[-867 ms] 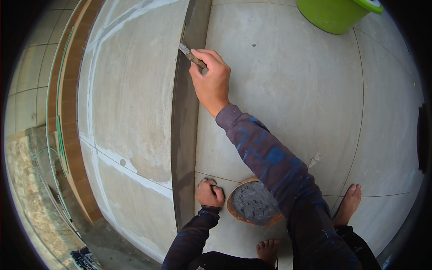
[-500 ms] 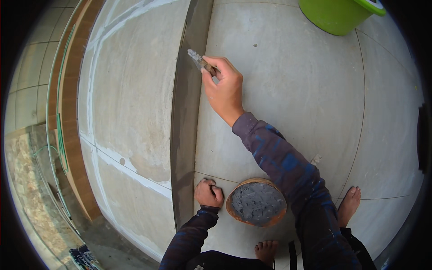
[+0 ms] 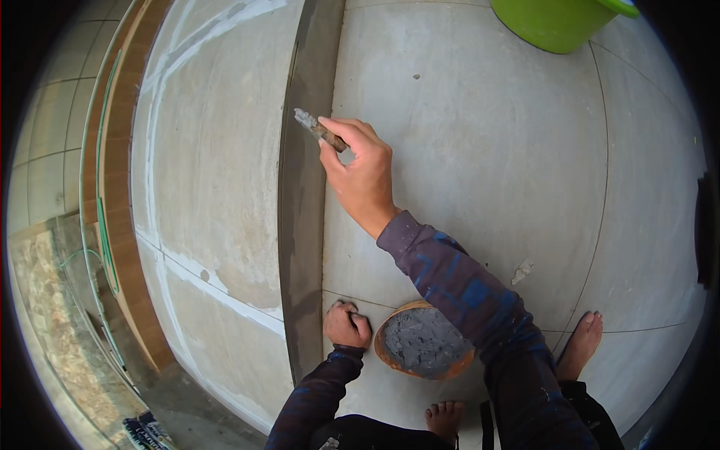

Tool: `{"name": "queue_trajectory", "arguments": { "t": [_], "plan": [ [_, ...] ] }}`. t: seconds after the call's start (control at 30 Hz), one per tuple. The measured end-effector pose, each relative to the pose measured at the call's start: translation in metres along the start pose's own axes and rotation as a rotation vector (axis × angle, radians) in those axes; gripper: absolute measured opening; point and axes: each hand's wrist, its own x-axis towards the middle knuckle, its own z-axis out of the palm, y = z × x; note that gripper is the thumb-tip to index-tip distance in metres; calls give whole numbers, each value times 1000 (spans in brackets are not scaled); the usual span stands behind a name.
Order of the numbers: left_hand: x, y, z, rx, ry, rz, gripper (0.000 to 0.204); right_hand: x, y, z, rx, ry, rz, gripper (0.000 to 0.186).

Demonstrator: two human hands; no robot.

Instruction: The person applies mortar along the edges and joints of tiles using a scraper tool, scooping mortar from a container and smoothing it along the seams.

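Note:
Pinched in the fingers of my right hand [image 3: 360,165] is a small scraper [image 3: 320,131] with a worn handle and grey paste on its tip. It is over the dark vertical face of a step [image 3: 300,240]. Near the foot of that face, my left hand [image 3: 343,326] rests curled on the floor tiles; whatever its palm may hold is hidden. Beside it sits an orange-brown bowl [image 3: 386,352] of grey paste [image 3: 424,337], partly under my right forearm.
A raised tiled surface [image 3: 210,150] with white streaks lies left, beside wooden edging [image 3: 142,315] and green hose or cord [image 3: 106,247]. A green tub [image 3: 547,30] stands at upper right on the tiled floor [image 3: 487,135]. My bare feet [image 3: 581,341] are at the bottom.
My right hand with the scraper has moved down along the step's face, toward me, after shifting slightly right. My left hand stays in place beside the bowl.

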Motion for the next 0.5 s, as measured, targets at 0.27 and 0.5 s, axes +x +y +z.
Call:
{"name": "queue_trajectory", "arguments": {
  "t": [0.27, 0.5],
  "plan": [
    [8, 9, 0, -17, -7, 7, 15, 14, 10, 31, -305, 17, -299, 28],
    [4, 2, -3, -10, -9, -8, 16, 14, -7, -8, -482, -223, -480, 17]
  ]
}}
